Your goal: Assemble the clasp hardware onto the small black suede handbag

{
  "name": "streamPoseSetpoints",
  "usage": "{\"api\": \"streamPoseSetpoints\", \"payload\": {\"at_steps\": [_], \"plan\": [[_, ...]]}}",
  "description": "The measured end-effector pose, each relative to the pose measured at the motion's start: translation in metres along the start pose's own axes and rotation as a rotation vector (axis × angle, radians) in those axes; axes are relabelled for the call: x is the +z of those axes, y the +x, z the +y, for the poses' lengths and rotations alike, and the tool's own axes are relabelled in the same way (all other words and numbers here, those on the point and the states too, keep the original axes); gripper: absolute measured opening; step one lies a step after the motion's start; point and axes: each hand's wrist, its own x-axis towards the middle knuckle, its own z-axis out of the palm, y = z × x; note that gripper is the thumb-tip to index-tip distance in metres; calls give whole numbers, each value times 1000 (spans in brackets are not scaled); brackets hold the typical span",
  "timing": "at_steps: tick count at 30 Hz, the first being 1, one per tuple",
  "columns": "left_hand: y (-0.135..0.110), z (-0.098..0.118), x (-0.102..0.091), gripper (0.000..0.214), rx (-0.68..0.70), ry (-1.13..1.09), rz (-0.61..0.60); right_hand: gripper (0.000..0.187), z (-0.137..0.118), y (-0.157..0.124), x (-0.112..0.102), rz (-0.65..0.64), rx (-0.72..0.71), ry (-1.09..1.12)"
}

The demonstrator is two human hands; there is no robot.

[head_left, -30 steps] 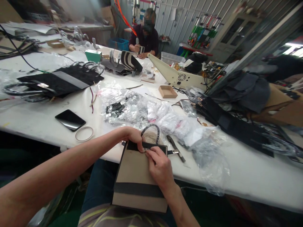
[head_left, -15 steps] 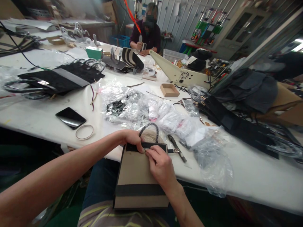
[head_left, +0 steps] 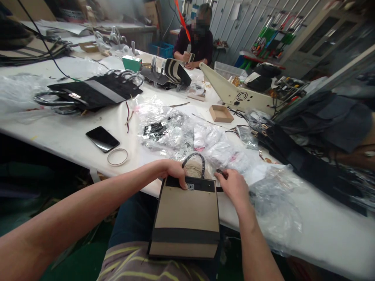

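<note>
While Left Thumb Presses Beside Metal Plate, Right Hand Grips Dark Tool

As the tan-and-black handbag (head_left: 187, 210) leans up from the lap (head_left: 133, 218), its top meets the edge of the white table (head_left: 64, 125). The left hand (head_left: 175, 171) clamps the handbag's upper edge, thumb in front against the small metal plate (head_left: 190, 187) on the black band; its other fingers are mostly hidden behind that edge. The handle (head_left: 203, 168) stands in an arch above the band.

Just to the right of the handbag's top, the right hand (head_left: 236, 189) has its thumb and forefinger closed on a dark tool (head_left: 221, 172). Most of the tool is covered, and whether it is lifted cannot be told.

Directly behind the handbag's handle sits a pale round coil (head_left: 193, 170), and beyond that lie plastic-wrapped parts (head_left: 155, 130). Left of the handbag, well apart from it, are a phone (head_left: 102, 139) and, just beside the phone, a thin ring (head_left: 117, 164). Farther beyond the handbag stand a shallow cardboard box (head_left: 221, 120) and a cream machine (head_left: 231, 95). A co-worker (head_left: 183, 41) sits across the table, far behind the handbag.
</note>
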Motion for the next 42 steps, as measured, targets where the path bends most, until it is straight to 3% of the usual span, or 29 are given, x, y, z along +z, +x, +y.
{"api": "streamPoseSetpoints", "payload": {"at_steps": [3, 8, 11, 14, 15, 17, 19, 21, 24, 28, 34, 42], "plan": [[2, -5, 2, 35, 5, -31, -14, 34, 7, -10, 0, 141, -27, 202], [5, -5, 0, 39, -4, -22, -15, 66, 13, -33, -25, 498, 63, 826], [7, -6, -1, 42, -18, -25, -21, 46, -6, -49, -52, 631, 52, 867], [8, -11, 3, 43, -17, -46, -32, 23, -42, -68, -74, 745, -101, 926], [8, -12, 5, 42, -8, -56, -31, 19, -55, -73, -78, 741, -186, 1022], [7, -15, 9, 40, 11, -76, -20, 19, -80, -81, -78, 611, -323, 1291], [7, -15, 11, 37, 20, -79, 6, 42, -101, -85, -68, 427, -392, 1534], [7, -15, 12, 35, 24, -69, 30, 59, -117, -86, -53, 331, -431, 1650], [7, -14, 12, 35, 26, -56, 33, 59, -130, -85, -32, 354, -456, 1670], [8, -14, 13, 37, 38, -79, 22, 60, -136, -83, -20, 339, -457, 1632], [3, -15, 16, 32, 72, -113, 69, 59, -136, -83, -14, 340, -454, 1617], [-5, -22, 17, 28, 153, -230, -68, 58, -130, -83, -16, 351, -461, 1591]]}}
